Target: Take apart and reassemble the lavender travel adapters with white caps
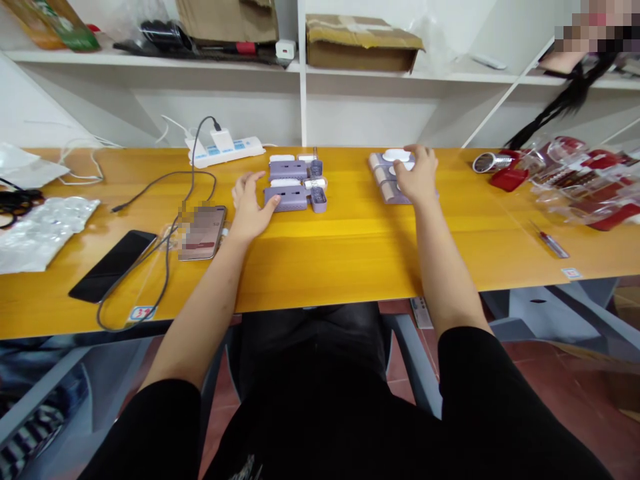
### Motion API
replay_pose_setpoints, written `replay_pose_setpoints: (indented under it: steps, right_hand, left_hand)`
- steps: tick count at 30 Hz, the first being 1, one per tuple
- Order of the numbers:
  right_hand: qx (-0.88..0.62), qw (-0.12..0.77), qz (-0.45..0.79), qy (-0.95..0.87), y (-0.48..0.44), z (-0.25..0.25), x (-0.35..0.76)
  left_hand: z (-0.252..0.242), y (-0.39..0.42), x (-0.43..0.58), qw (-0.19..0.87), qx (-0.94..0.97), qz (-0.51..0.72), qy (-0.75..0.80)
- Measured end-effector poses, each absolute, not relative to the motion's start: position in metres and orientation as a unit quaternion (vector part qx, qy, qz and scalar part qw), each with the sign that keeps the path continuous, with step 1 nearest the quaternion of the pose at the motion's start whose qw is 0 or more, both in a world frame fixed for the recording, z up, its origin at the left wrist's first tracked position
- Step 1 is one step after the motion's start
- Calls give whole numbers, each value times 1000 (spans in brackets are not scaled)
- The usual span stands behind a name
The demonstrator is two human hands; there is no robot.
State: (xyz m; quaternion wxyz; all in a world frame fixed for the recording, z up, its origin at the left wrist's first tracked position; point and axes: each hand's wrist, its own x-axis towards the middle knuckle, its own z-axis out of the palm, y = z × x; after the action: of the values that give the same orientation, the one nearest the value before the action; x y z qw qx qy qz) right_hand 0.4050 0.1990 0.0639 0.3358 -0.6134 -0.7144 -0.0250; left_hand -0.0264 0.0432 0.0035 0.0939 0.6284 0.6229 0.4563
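On the left, my left hand (251, 208) has its fingers apart, its thumb at the left end of a light purple case (293, 198) with two dark slots. A similar purple case (289, 169) lies just behind it. Both have white tops, and a small purple cup (318, 198) sits by the front one's right end. To the right, my right hand (419, 175) reaches over a purple-and-grey set of blocks (383, 175) topped by a white oval piece (396, 155). Its thumb and fingers are spread around that piece; whether they touch it is unclear.
Left of my left hand lie a phone (203, 233), a black phone (113, 265) and a dark cable (167, 267). A power strip (227, 152) stands behind. Clear-and-red plastic parts (585, 180) and a screwdriver (553, 244) lie right. Another person (570, 53) is partly visible upper right.
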Motion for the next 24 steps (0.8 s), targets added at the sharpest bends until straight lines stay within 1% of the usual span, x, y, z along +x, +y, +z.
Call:
replay_pose_setpoints:
  steps: [4, 7, 10, 14, 18, 24]
  right_hand:
    - [-685, 233, 23, -690, 189, 55, 449]
    - [-690, 211, 35, -691, 174, 50, 460]
    - [-655, 192, 46, -729, 158, 53, 462]
    - [-553, 125, 93, -818, 127, 64, 447]
    - [-423, 136, 165, -881, 92, 68, 407]
    - [-289, 190, 228, -910, 64, 63, 341]
  left_hand:
    - [10, 40, -19, 67, 651, 454, 604]
    - [16, 35, -9, 61, 666, 448, 593]
    - [21, 27, 5, 99, 694, 443, 560]
    - [19, 15, 28, 200, 760, 408, 464]
    - [13, 7, 46, 299, 805, 335, 387]
    - [-1, 12, 51, 308, 816, 281, 400]
